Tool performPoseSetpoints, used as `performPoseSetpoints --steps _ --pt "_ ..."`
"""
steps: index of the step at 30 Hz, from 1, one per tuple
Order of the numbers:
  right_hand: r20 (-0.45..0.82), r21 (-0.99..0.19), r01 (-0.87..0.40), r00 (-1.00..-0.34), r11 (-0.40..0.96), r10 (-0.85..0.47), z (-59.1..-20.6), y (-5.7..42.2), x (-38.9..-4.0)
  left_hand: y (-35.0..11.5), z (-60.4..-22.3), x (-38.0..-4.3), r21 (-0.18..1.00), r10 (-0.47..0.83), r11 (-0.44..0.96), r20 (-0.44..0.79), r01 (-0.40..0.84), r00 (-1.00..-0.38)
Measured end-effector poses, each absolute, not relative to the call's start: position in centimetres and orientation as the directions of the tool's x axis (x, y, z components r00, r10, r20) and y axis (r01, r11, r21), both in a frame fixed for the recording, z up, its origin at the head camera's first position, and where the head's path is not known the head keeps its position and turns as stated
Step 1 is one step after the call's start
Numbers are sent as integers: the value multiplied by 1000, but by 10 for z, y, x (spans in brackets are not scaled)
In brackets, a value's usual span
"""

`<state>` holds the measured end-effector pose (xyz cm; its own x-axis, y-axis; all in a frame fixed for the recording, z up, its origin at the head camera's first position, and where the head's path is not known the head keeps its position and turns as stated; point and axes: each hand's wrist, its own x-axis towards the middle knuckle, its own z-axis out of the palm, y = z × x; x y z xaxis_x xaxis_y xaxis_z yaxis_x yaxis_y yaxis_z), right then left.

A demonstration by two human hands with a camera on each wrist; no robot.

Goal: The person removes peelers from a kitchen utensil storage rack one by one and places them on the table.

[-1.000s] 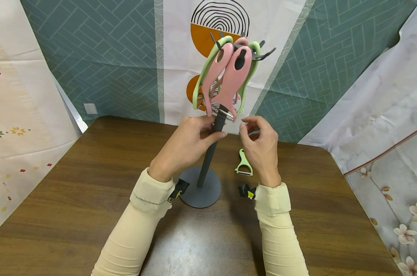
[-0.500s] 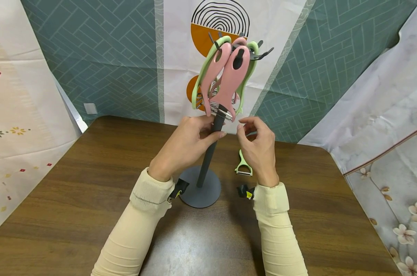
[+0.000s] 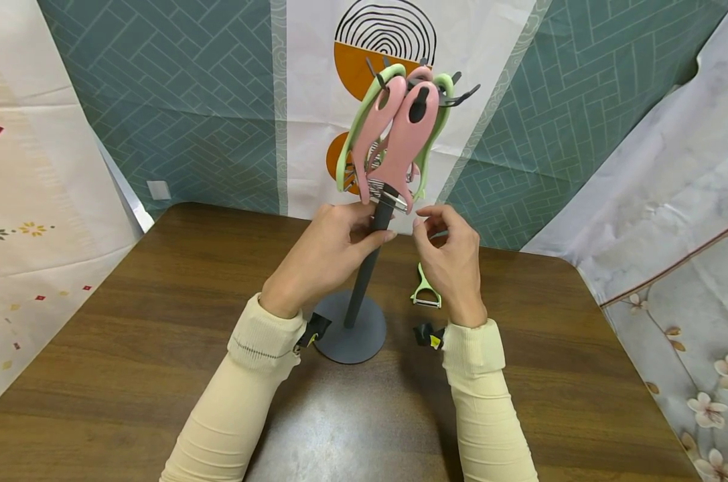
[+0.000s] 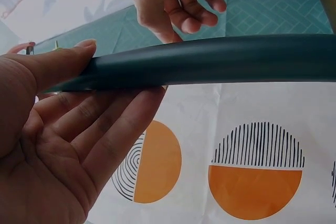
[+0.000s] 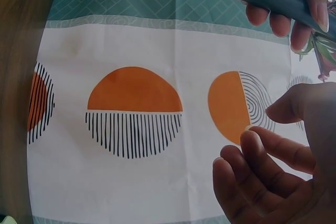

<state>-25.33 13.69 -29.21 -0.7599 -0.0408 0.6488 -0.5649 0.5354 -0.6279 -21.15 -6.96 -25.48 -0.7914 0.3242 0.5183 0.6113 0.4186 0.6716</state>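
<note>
A dark grey utensil stand (image 3: 362, 284) stands on the table, pole upright, with pink peelers (image 3: 407, 137) and green peelers (image 3: 354, 137) hung round its hooked top. Just below their blades, my left hand (image 3: 327, 251) grips the pole. In the left wrist view, the thumb of the left hand (image 4: 63, 124) lies over the pole (image 4: 220, 59) and the fingers lie under it. To the right of the pole, my right hand (image 3: 451, 258) hovers with loosely bent fingers and nothing between them. Behind that hand, a green peeler (image 3: 426, 291) lies on the table.
The stand's round base (image 3: 364, 341) rests on the brown wooden table (image 3: 159, 348). A patterned cloth (image 3: 219, 100) hangs behind the table's far edge. Several bare hooks (image 3: 460, 97) stick out at the stand's top right. A floral cloth (image 3: 689, 348) borders the right side.
My right hand has shifted slightly left toward the pole. The left hand keeps its grip on the stand, and the peelers hang as before.
</note>
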Motion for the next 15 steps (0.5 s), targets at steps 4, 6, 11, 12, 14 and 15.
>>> performPoseSetpoints --steps 4,6,11,12,14,15 --pt "646 -628 -566 -762 535 -48 -293 136 -253 -70 -256 -212 674 324 417 517 610 -793" --pt "644 -627 -565 -764 536 -52 -293 134 -253 -70 -257 -213 675 322 419 515 607 -794" --pt "630 -629 -557 -774 542 -64 -294 132 -254 -70 -257 -213 677 321 419 513 605 -796" --pt "628 -629 -555 -776 543 -66 -295 131 -254 -70 -257 -213 677 321 418 514 606 -795" --pt "623 -629 -555 -779 544 -72 -295 130 -254 -70 -257 -213 677 320 416 516 607 -795" --pt "622 -630 -554 -780 544 -74 -295 130 -254 -70 -256 -213 678 319 416 516 607 -795"
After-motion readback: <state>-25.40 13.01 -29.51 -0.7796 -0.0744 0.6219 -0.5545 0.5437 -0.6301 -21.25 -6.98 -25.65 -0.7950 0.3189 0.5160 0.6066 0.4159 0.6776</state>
